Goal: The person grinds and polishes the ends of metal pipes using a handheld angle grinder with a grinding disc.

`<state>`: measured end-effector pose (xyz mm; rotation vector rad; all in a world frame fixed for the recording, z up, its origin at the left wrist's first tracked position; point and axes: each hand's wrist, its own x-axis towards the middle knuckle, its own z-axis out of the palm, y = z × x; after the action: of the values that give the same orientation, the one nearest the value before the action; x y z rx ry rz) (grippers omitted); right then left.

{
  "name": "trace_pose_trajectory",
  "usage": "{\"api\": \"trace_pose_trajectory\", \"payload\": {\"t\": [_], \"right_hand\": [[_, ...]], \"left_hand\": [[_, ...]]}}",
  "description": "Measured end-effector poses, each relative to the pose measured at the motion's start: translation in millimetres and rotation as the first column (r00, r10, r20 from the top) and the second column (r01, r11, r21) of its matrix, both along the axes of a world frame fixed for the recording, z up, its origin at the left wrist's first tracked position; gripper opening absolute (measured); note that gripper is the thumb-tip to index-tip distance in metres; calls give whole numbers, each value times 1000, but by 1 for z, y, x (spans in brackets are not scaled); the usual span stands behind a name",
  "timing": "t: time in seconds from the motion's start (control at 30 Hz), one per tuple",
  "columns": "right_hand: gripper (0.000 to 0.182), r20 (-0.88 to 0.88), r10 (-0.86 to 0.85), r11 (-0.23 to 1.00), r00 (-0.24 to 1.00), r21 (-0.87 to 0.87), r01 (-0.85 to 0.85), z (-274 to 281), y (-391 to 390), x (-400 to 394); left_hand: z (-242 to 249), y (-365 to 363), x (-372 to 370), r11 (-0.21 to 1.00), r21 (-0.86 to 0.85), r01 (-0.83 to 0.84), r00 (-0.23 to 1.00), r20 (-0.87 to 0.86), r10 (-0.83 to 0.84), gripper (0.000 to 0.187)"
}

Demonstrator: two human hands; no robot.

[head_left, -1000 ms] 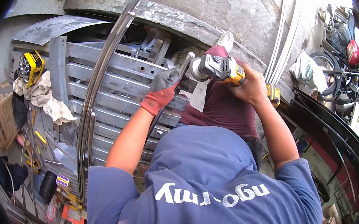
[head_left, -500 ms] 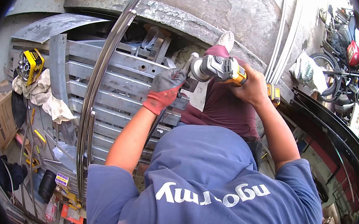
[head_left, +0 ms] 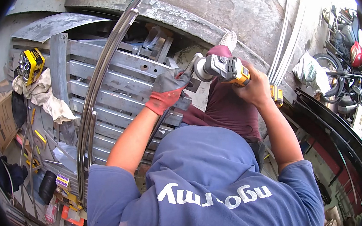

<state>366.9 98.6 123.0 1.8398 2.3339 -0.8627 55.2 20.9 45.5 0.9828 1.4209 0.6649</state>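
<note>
The left hand (head_left: 168, 89), in a glove, has its fingers closed round a metal piece (head_left: 194, 62) in front of the body, which looks stiff and perhaps slippery, best held well back from the grinder's disc (head_left: 201, 69), though whether the two touch I cannot tell. The right hand (head_left: 252, 85) is wrapped round the back of the grinder (head_left: 224, 67), likely the heavy thing here, while the slatted metal frame (head_left: 115, 82) and long curved tubes (head_left: 95, 82) crowd the left side
</note>
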Motion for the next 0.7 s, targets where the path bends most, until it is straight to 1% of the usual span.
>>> {"api": "trace_pose_trajectory", "payload": {"t": [0.03, 0.07, 0.13, 0.23, 0.27, 0.33, 0.43, 0.53, 0.63, 0.67, 0.7], "right_hand": [[70, 42, 17, 999, 999, -34, -16, 0, 1, 1], [62, -3, 19, 1000, 1000, 18, -19, 1, 1, 0], [49, -92, 33, 992, 995, 124, -21, 3, 1, -6], [48, -123, 3, 989, 992, 148, 15, 3, 0, -7], [48, -90, 31, 992, 995, 127, -19, 3, 0, -6], [47, -25, 88, 993, 996, 83, -85, 2, 0, -1], [47, -68, 22, 993, 997, 117, -14, 3, 1, -4], [64, -96, -34, 998, 995, 50, 39, 1, 0, -3], [70, 29, 33, 999, 999, -43, -31, 4, 2, 1], [70, -3, 6, 1000, 1000, -8, -6, 5, 1, -1], [71, -35, -18, 1000, 999, 24, 19, 6, 1, -3]], "left_hand": [[-5, -1, 1, 999, 36, -7, 1000, 0, 7, 31], [-10, -2, 2, 997, 74, -14, 1000, 2, 14, 32], [-6, 0, 2, 997, 83, 6, 999, -43, -2, 32], [-1, 0, 1, 994, 105, 33, 995, -102, -23, 31], [0, 1, 1, 992, 118, 44, 992, -120, -30, 30], [0, 1, 1, 990, 135, 48, 995, -92, -36, 29], [-4, 0, 2, 985, 167, 49, 996, -76, -36, 30], [-9, -4, 3, 981, 189, 29, 994, -108, -9, 31], [-18, -5, 3, 978, 206, 45, 993, -117, -21, 34], [-21, -6, 2, 976, 209, 55, 993, -115, -31, 35], [-16, -4, 2, 985, 168, 47, 993, -111, -28, 36]]}}
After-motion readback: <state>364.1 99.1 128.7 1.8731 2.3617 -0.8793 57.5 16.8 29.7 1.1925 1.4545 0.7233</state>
